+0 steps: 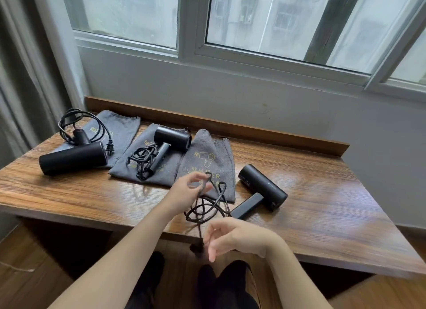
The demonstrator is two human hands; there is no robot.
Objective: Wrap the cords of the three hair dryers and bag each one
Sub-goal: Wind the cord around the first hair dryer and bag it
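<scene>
Three black hair dryers lie on the wooden table point(322, 193). The left dryer point(73, 157) rests partly on a grey bag point(122, 128), its cord point(78, 122) loose behind it. On a second grey bag point(170, 168) sits the middle dryer point(171, 139) with its cord bundled point(143, 161). The right dryer point(261, 190) lies beside the third grey bag point(209, 156). My left hand point(187, 190) pinches the right dryer's cord point(207, 207) near the top of its loops. My right hand point(232, 236) pinches the cord lower down, near the plug point(197, 248), at the table's front edge.
A raised wooden lip point(230, 127) runs along the table's back, below a white wall and a window point(253, 20). A grey curtain point(25, 78) hangs at the left. My dark-clothed legs point(221, 285) show under the table's front edge.
</scene>
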